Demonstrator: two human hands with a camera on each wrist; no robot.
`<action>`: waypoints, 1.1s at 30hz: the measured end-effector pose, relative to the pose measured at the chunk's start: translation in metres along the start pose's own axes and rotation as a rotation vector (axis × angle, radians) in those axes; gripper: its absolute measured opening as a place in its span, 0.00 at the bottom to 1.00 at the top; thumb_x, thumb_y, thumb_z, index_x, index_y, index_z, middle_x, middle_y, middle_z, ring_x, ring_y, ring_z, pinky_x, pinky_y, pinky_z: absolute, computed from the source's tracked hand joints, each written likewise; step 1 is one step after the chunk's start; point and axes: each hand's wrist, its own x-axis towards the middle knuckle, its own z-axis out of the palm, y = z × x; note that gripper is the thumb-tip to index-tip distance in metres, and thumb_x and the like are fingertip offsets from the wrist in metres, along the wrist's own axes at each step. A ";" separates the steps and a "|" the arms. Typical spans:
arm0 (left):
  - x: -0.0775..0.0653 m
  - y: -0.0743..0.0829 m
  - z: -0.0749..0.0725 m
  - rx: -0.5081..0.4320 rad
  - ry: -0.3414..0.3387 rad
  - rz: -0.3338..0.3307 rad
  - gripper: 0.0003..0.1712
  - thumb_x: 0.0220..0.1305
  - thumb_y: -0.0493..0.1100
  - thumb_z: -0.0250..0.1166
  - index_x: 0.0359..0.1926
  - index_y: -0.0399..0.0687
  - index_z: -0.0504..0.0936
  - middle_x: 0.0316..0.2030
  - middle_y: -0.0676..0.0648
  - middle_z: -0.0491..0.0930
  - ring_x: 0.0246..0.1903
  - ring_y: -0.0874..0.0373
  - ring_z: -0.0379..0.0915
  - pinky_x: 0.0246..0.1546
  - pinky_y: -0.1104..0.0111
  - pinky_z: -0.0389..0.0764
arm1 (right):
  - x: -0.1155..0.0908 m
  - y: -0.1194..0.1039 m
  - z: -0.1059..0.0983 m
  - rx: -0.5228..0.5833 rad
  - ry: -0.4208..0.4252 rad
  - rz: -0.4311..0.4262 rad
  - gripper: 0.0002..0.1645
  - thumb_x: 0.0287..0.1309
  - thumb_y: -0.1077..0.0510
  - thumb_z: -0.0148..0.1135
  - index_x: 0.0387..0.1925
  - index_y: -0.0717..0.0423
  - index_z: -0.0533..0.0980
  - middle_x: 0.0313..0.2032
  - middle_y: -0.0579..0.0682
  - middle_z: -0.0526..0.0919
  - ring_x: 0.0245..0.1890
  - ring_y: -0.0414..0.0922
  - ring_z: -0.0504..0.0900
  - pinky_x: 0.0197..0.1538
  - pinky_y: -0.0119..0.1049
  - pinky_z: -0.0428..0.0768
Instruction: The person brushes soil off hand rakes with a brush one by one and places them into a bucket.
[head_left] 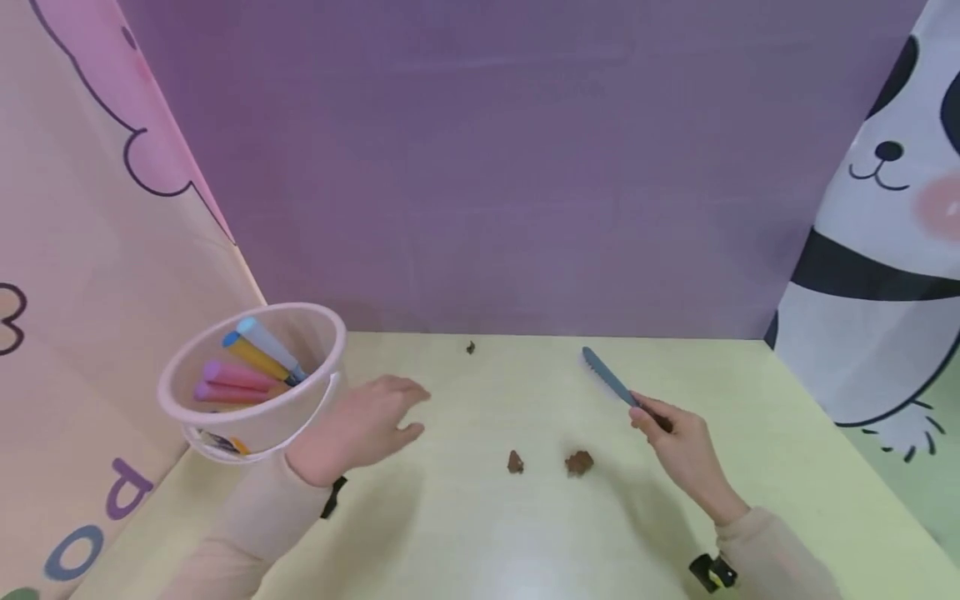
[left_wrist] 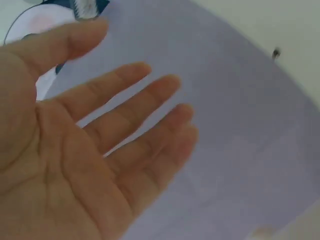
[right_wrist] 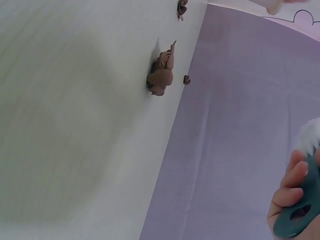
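Note:
My right hand (head_left: 684, 446) grips the teal handle of a brush (head_left: 609, 377) above the right side of the table, its long head pointing away to the left. White bristles (right_wrist: 311, 136) and the handle's hole show in the right wrist view. My left hand (head_left: 358, 427) holds nothing; its fingers are spread loosely, with the palm facing the camera in the left wrist view. Between the hands lie two crumpled brown scraps, a larger one (head_left: 579, 463) and a smaller one (head_left: 515, 462). A tiny dark scrap (head_left: 470, 347) lies near the table's back edge.
A pale pink bucket (head_left: 251, 313) with several coloured markers (head_left: 238, 374) stands at the left, partly behind my left wrist. The pale yellow table (head_left: 480, 533) ends at a purple backdrop (head_left: 480, 167). Printed panels border both sides, with a panda (head_left: 870, 333) on the right.

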 end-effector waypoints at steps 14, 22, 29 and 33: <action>0.022 0.005 0.063 -0.281 -0.221 -0.005 0.21 0.61 0.43 0.60 0.54 0.40 0.75 0.54 0.43 0.76 0.55 0.47 0.70 0.57 0.56 0.71 | 0.012 0.020 0.001 0.017 -0.113 0.242 0.17 0.65 0.58 0.48 0.37 0.70 0.75 0.24 0.51 0.80 0.19 0.37 0.74 0.23 0.29 0.76; 0.023 0.009 0.065 -0.277 -0.253 0.013 0.21 0.61 0.44 0.59 0.54 0.41 0.75 0.54 0.44 0.76 0.55 0.47 0.71 0.57 0.56 0.71 | 0.022 0.041 0.008 0.010 -0.229 0.359 0.16 0.61 0.59 0.51 0.38 0.72 0.75 0.26 0.52 0.81 0.25 0.42 0.76 0.27 0.33 0.74; 0.024 0.008 0.067 -0.287 -0.273 0.024 0.22 0.61 0.44 0.59 0.55 0.40 0.74 0.53 0.44 0.76 0.54 0.48 0.71 0.56 0.56 0.72 | 0.028 0.050 0.021 -0.029 -0.354 0.427 0.12 0.51 0.61 0.59 0.34 0.68 0.76 0.21 0.51 0.77 0.19 0.40 0.69 0.23 0.32 0.70; 0.023 0.007 0.069 -0.287 -0.285 0.009 0.22 0.61 0.44 0.59 0.55 0.40 0.74 0.51 0.44 0.78 0.51 0.49 0.74 0.54 0.57 0.74 | 0.029 0.052 0.025 -0.076 -0.381 0.413 0.10 0.49 0.61 0.61 0.31 0.67 0.76 0.20 0.49 0.75 0.20 0.40 0.68 0.24 0.31 0.69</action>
